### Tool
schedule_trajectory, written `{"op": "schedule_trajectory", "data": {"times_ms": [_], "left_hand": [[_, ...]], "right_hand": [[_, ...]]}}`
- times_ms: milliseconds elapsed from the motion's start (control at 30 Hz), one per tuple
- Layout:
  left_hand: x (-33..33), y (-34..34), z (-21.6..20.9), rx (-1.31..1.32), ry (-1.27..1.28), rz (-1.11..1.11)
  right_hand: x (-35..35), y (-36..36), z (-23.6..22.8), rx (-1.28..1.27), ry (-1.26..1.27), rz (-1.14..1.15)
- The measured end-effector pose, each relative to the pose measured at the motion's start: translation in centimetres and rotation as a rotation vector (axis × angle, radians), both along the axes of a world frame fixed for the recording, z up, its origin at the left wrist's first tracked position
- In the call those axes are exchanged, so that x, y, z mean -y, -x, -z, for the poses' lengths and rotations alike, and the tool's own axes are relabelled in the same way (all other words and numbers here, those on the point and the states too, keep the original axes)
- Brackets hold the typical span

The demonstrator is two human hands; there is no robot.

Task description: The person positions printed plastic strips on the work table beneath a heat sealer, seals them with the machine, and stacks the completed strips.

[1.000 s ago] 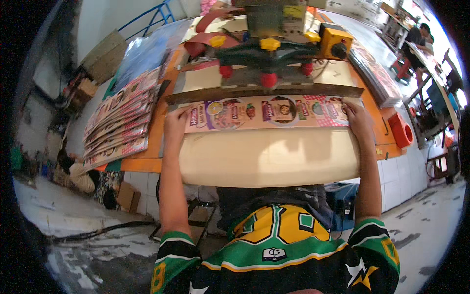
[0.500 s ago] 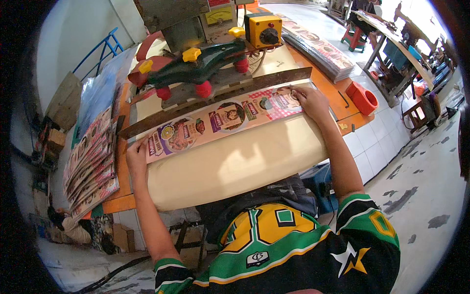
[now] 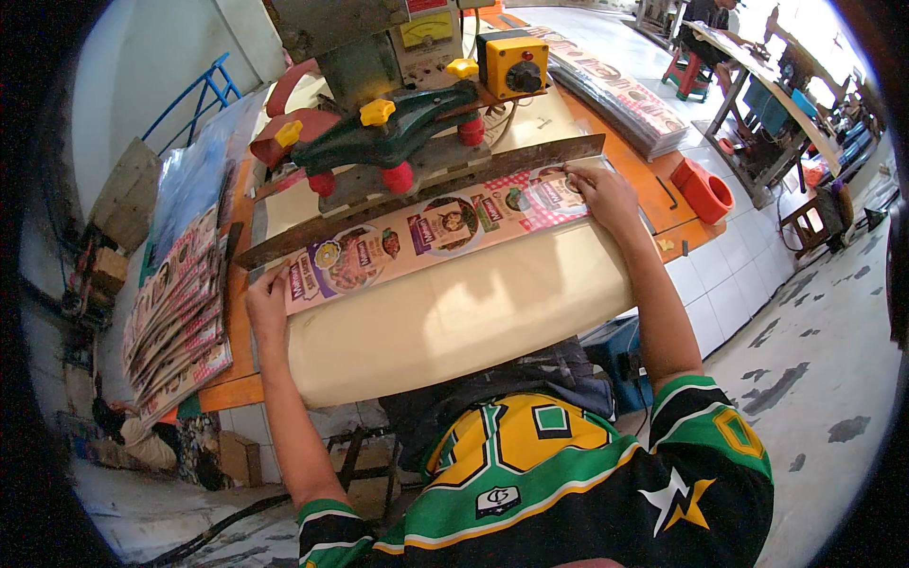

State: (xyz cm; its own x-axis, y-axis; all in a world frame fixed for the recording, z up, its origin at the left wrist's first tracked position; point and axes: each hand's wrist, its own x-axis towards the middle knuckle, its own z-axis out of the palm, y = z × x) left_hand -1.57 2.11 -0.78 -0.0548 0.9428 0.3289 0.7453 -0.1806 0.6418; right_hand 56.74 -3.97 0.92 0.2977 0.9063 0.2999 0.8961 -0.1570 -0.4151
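A long printed strip with food pictures and a red checked end lies along a straight metal bar under a press. At the strip's left end, my left hand has its thumb and fingers closed on the edge. The opposite end is pinched by my right hand, with the fingertips close to the bar. A wide cream sheet joins the strip's near side and curves down over the table's front edge toward my lap. Above the bar sits the green press head, with yellow knobs and red feet.
A fanned stack of printed pieces lies on the left of the orange table. Farther back on the right is a flat printed stack. An orange-red tape-like ring rests at the right edge. Another person sits beyond.
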Motion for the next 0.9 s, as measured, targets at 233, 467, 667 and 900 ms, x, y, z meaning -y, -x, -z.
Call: {"op": "schedule_trajectory", "data": {"times_ms": [233, 467, 667, 900], "left_hand": [[0.2, 0.0, -0.1, -0.035, -0.07, 0.032], [0.6, -0.7, -0.8, -0.002, -0.001, -0.001], [0.6, -0.4, -0.4, 0.01, -0.036, 0.02], [0.7, -1.0, -0.9, 0.02, -0.005, 0.011]], "right_hand": [[-0.3, -0.2, 0.2, -0.007, 0.047, 0.033], [-0.2, -0.3, 0.1, -0.014, 0.047, 0.029], [-0.3, -0.4, 0.5, -0.012, 0.018, 0.017], [-0.3, -0.5, 0.6, -0.005, 0.013, 0.019]]}}
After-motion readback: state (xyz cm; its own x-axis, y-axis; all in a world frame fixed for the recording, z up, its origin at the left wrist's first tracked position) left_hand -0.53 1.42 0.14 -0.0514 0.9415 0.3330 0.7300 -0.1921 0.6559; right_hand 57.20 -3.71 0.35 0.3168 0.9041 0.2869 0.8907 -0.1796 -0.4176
